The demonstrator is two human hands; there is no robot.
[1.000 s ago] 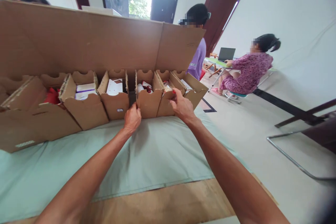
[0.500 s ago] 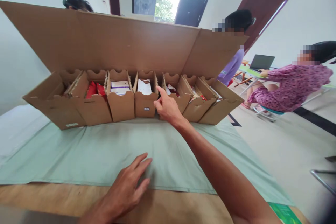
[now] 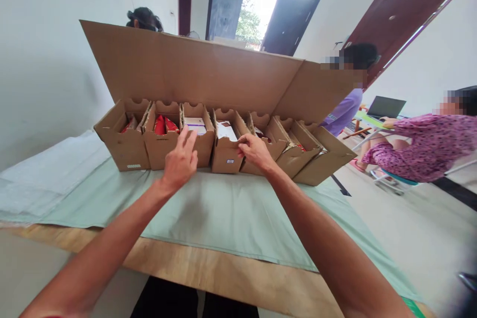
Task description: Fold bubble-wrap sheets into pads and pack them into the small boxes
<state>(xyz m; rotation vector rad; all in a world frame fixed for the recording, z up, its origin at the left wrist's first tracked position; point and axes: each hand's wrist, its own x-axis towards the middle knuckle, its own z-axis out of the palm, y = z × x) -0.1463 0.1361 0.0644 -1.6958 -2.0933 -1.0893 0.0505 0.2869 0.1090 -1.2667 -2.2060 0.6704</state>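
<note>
A row of open-topped cardboard boxes stands on the cloth. My right hand (image 3: 257, 153) has its fingers curled at the upper right front corner of the middle cardboard box (image 3: 225, 155), which holds a white packet (image 3: 226, 130). Raised in front of the neighbouring box (image 3: 203, 151) is my left hand (image 3: 181, 160), fingers apart and holding nothing; whether its fingertips touch that box I cannot tell. White and purple cartons (image 3: 196, 124) lie inside this box. Red packets (image 3: 166, 125) fill part of the box further left (image 3: 158, 151).
A tall cardboard panel (image 3: 208, 69) rises behind the boxes. Pale green cloth (image 3: 231, 218) covers the wooden table (image 3: 208, 268). White sheeting (image 3: 52, 169) lies at the left. Beyond the panel are people, one in a purple top (image 3: 345, 109); another sits by a laptop (image 3: 385, 108).
My left hand has come up from the table's front edge to the boxes. My right hand's pointing finger has curled in at the middle box's corner. The view has shifted.
</note>
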